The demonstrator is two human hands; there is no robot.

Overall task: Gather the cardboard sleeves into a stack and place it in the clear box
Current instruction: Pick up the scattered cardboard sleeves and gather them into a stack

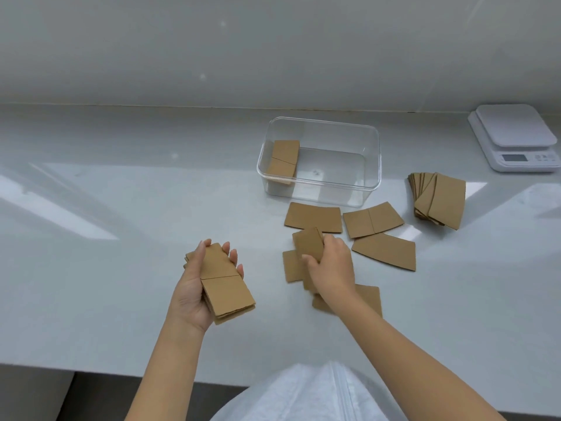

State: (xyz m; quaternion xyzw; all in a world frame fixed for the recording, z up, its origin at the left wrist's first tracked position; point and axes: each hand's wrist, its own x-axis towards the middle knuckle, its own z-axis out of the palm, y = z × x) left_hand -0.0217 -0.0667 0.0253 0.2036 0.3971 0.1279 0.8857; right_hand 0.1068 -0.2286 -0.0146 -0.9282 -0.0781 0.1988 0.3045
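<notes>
- While the left hand (194,287) cups a stack of sleeves (226,284), fingers curled round it, in front of the clear box (318,161):
- right hand (329,265) pinches one lifted sleeve (309,243), nearer that box.

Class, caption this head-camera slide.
Left hand holds a sleeve stack; right hand lifts another sleeve near the clear box.

Flat brown cardboard sleeves (312,217) lie scattered before the clear box (368,177), which holds a few.
</notes>
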